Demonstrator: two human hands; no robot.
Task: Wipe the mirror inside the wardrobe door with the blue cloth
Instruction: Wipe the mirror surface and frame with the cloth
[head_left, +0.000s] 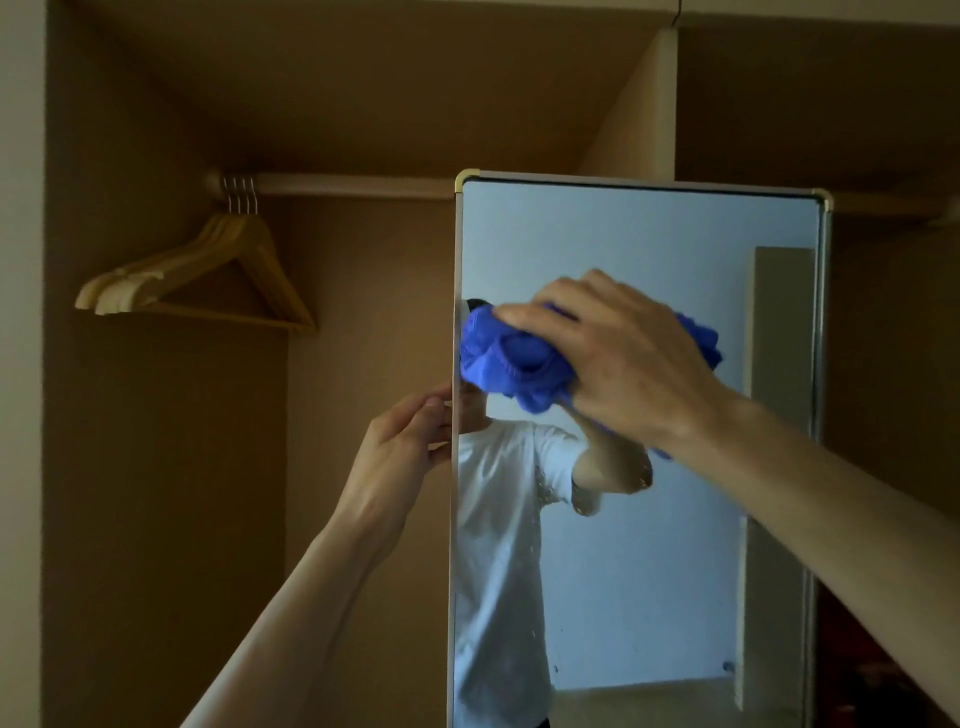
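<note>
Two hands at the wardrobe mirror, mid-wipe.

The right hand grips the bunched blue cloth, fingers curled over it, and presses it to the upper glass near the left edge. The left hand pinches that edge between thumb and fingertips, apparently steadying the panel. Wooden hangers hang on the rail behind. Wiping looks under way up top. Specks show lower on the glass, so the next pass likely calls for working downward with firm pressure.
</note>
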